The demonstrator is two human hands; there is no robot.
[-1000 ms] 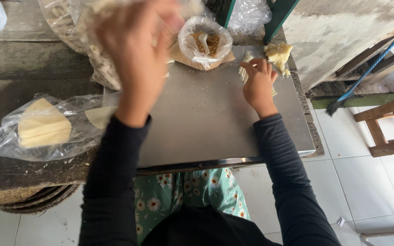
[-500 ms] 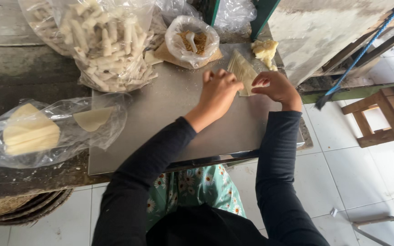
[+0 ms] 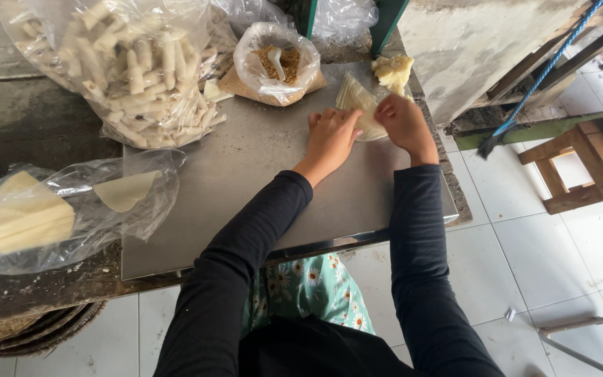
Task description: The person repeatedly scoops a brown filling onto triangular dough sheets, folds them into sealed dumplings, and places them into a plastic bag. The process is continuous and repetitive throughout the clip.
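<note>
My left hand (image 3: 332, 134) and my right hand (image 3: 403, 120) both rest on a thin pale pastry wrapper (image 3: 354, 99) lying on the steel worktop (image 3: 246, 181), fingers pinching its lower edge. A lump of yellowish filling (image 3: 393, 70) sits just beyond the wrapper at the worktop's far right. A clear bag of brown crumbs with a white spoon in it (image 3: 276, 63) stands to the left of the wrapper.
A big clear bag of pale rolled sticks (image 3: 125, 63) stands at the back left. A bag of stacked wrappers (image 3: 29, 216) lies at the left on the dark bench. A wooden stool (image 3: 581, 167) and a blue-handled broom (image 3: 532, 84) stand on the white tiled floor at right.
My left hand came down from in front of the camera to join the right on the wrapper. The view shifted, bringing the bag of rolled sticks into sight.
</note>
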